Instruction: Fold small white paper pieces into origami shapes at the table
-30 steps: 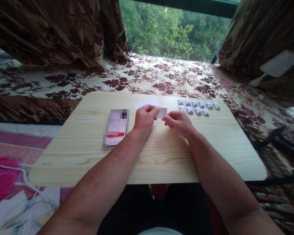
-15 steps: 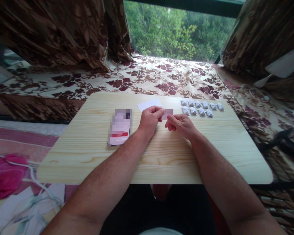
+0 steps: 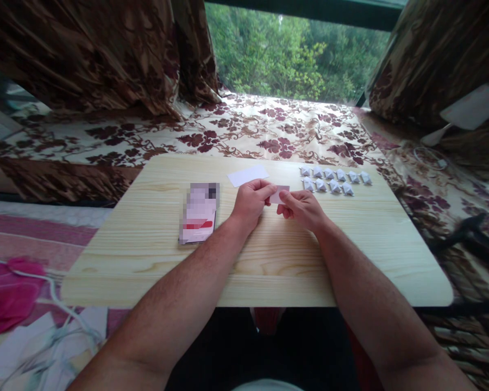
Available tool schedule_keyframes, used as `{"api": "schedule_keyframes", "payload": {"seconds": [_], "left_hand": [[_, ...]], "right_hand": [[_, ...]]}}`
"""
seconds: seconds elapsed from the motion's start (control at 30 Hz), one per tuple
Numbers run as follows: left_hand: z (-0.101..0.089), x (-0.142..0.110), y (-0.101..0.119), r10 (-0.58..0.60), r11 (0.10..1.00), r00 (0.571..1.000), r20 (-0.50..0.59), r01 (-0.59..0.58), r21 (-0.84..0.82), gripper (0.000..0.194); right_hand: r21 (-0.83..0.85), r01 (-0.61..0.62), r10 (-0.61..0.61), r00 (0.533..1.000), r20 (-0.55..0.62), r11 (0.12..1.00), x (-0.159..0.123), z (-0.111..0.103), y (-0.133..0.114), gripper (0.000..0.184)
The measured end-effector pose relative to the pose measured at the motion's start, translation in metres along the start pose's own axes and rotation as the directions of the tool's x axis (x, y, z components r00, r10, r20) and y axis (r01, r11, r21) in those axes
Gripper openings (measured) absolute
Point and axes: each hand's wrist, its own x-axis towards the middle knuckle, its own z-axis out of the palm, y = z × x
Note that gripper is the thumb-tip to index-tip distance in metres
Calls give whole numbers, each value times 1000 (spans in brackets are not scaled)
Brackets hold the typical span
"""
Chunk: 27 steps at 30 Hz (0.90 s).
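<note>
Between my two hands, above the middle of the table, is a small pale piece of paper (image 3: pixel 280 195). My left hand (image 3: pixel 252 202) pinches its left side between thumb and fingers. On the right side, my right hand (image 3: pixel 301 206) grips the paper with the thumb on top and the other fingers curled below. A white sheet of paper (image 3: pixel 246 175) lies flat just behind my left hand. Beyond my right hand, several small folded white paper shapes (image 3: pixel 334 186) with pointed tops sit in two rows.
A phone (image 3: pixel 199 213), its screen blurred out, lies left of my left forearm on the light wooden table (image 3: pixel 146 233). A floral cloth (image 3: pixel 269 130) covers the ledge under the window. White cables and papers (image 3: pixel 52 347) lie at the lower left, beside a pink cloth (image 3: pixel 12 293).
The right thumb has come onto the small paper, which has tilted and shifted slightly toward me. My left hand keeps its pinch in nearly the same place.
</note>
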Motion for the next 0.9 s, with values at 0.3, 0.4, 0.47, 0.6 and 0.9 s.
{"api": "schedule_keyframes", "payload": {"seconds": [0.3,0.4,0.47,0.6,0.9], "left_hand": [[-1,-1,-2,75,994,996,41,-78,79,17],[-1,-2,-2,82,992,996,40,-85,94,18],[-1,-2,-2,82,992,996,41,-85,95,18],[0,-3,-1,69,992,996,52,-75,106,19],[0,-5,0,76,987,994,77,-86,135,18]], "right_hand": [[23,41,-39,997,-65,999,2,0,0,66],[13,39,-38,997,-69,999,1,-1,-1,66],[7,47,-47,996,-77,999,1,-1,-1,66],[-23,63,-65,993,-98,998,1,-1,0,67],[20,29,-26,994,-105,999,2,-4,3,66]]}}
